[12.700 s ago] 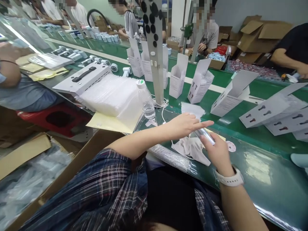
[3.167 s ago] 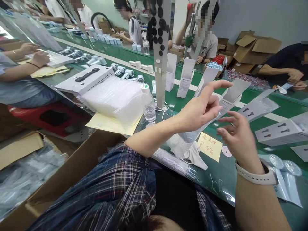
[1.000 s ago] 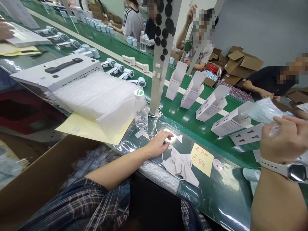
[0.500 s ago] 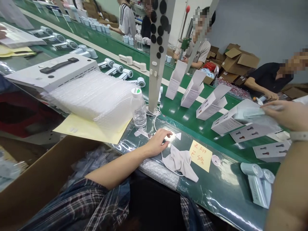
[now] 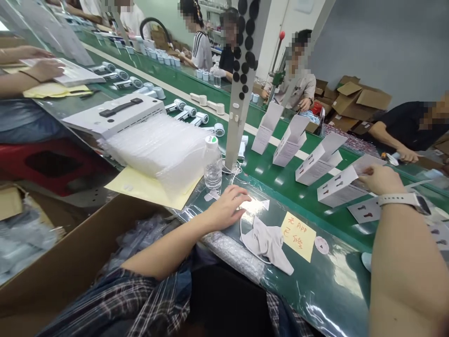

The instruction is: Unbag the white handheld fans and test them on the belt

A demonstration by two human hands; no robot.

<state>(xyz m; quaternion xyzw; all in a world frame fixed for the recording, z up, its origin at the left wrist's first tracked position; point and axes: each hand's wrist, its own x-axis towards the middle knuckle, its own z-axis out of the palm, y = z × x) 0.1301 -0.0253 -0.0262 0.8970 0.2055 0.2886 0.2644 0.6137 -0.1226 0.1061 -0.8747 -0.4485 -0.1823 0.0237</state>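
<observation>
My left hand (image 5: 231,206) rests on the bench with its fingers apart and nothing in it, between a clear water bottle (image 5: 213,164) and a crumpled pale cloth (image 5: 268,243). At the right, my right hand (image 5: 380,179) is at the open top of a white carton (image 5: 338,185); its fingertips are partly hidden by the flap, so what they grip cannot be made out. More upright open white cartons (image 5: 312,164) stand in a row on the green belt. A yellow note (image 5: 298,236) lies right of the cloth.
A stack of bubble bags (image 5: 154,145) and a white case (image 5: 119,112) stand at the left. A metal post (image 5: 238,93) rises behind the bottle. Light-blue devices (image 5: 189,112) lie on the belt. Several people work around. A cardboard box (image 5: 87,234) is at lower left.
My right hand has moved left to the carton's top; the plastic-wrapped item seen at it is out of sight. The view has shifted, and my left hand stays on the bench.
</observation>
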